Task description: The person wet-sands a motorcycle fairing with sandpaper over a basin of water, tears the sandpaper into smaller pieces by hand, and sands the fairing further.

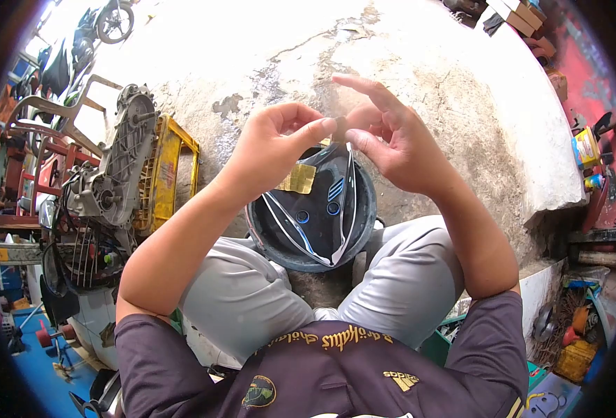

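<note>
My left hand [280, 143] is closed in a pinch, thumb against curled fingers, on a small dark piece [339, 128] whose kind I cannot make out. From the other side, my right hand [398, 143] pinches at the same piece with its thumb and bent fingers, its index finger stretched out above. Below both hands, a glossy black plastic panel [315, 191] with white edge strips and blue-white stripes rests in a round dark tub [368, 223]. On the panel's left side lies a creased gold-brown sheet [298, 179]. The panel's far end is partly hidden by the hands.
The tub stands between my knees. To the left are a metal engine casing [132, 132], a yellow crate [175, 167] and a plastic chair [60, 110]. A low white ledge [524, 118] runs along the right, with tins [586, 148] beyond. Stained concrete floor [252, 76] stretches ahead.
</note>
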Motion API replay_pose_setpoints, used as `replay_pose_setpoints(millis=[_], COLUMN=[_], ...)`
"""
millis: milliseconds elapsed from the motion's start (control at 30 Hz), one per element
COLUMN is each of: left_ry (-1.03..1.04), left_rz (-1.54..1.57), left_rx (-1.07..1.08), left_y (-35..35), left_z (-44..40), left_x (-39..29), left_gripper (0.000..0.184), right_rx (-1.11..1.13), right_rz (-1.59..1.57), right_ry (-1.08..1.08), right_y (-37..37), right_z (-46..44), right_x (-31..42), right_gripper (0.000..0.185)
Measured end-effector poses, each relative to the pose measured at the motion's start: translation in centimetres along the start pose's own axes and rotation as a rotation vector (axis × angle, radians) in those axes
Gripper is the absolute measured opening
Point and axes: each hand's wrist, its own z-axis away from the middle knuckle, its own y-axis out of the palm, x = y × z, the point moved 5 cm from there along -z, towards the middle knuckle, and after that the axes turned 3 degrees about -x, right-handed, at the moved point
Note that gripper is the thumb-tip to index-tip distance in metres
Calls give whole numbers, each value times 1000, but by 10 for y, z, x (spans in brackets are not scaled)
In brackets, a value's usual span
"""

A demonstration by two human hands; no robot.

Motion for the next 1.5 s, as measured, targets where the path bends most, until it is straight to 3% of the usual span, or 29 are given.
replay_pose_setpoints(millis=[333,567,767,833,967,1133,1367,1500], left_ry=[-119,-175,-164,-100,-21,135,38,-9], left_rz=[156,429,524,375,394,149,317,475], left_rx=[109,182,152,161,113,-18,-49,-108], left_y=[3,4,3,1,5,0,2,2], left_z=[0,-2,-1,-2,0,-2,0,1], left_x=[7,15,6,9,1,-3,0,-6], left_gripper=[18,9,21,28,27,21,33,50], right_rx=[9,-78,-150,-136,-82,-38,-151,-289], right_rz=[40,37,-100,-121,-72,-11,84,-92], right_ry=[-18,-3,38,52,44,-50,-79,-82], right_y=[-1,-7,-9,-9,-7,-2,-5,-4], right_z=[1,-1,-3,-3,-1,-1,0,-3], right_x=[-6,-7,-10,-11,-3,-2,1,-1], right_gripper=[79,68,58,61,65,68,64,53])
